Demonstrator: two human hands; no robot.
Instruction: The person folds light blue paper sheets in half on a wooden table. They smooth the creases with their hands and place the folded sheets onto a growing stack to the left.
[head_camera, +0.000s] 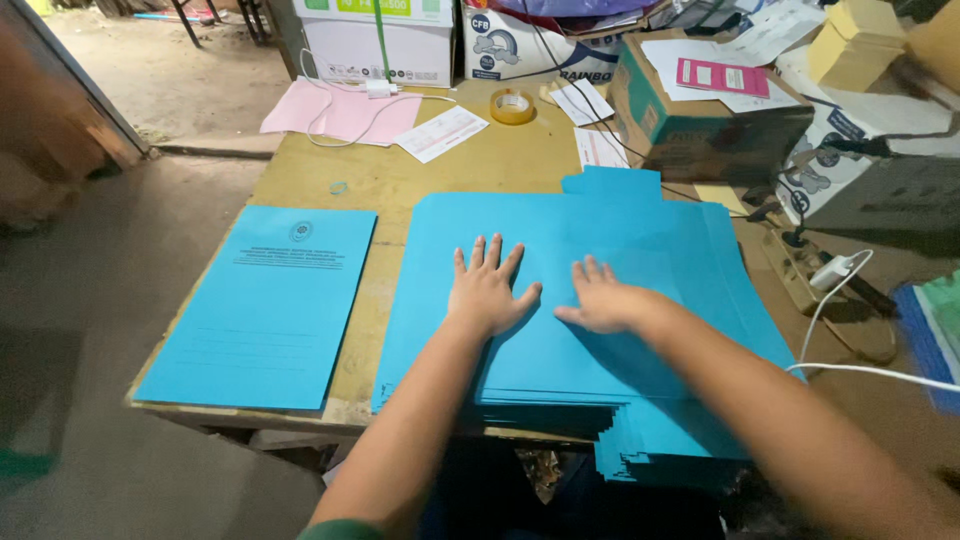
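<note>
Left hand (487, 290) flat, palm down, fingers spread wide, nothing held in its grip, just pressing on the top sheet of the blue folder stack (560, 330). Right hand (606, 302) also palm down, fingers loosely together and pointing left toward the other hand, grip open, nothing grasped; thumbs near each other but apart. Both forearms come in from the bottom edge of the view.

Step, as a judgement: looks like pressing or smoothing the top folder flat, maybe along a crease between the hands; can't tell if a fold line is there. Next move would call for even downward pressure and a slide outward without shifting the sheets below, since the pile's near edge is fanned and overhangs the surface (470, 160) front.

Stack sits center-right on the wooden surface, right in front of the person. Long axis of the opened sheets runs left-right; a tab (610, 182) sticks out at the far edge, pointing away from the person.

Outward: single closed blue folder (265, 305) lies left of the stack, apart from it, long axis running away from the person, printed cover up. Farther back: tape roll (512, 105), pink paper (340, 112) with a white cable across it, loose white slips. Cardboard boxes (700, 110) at the back right, power strip (800, 270) and white charger cable at right
</note>
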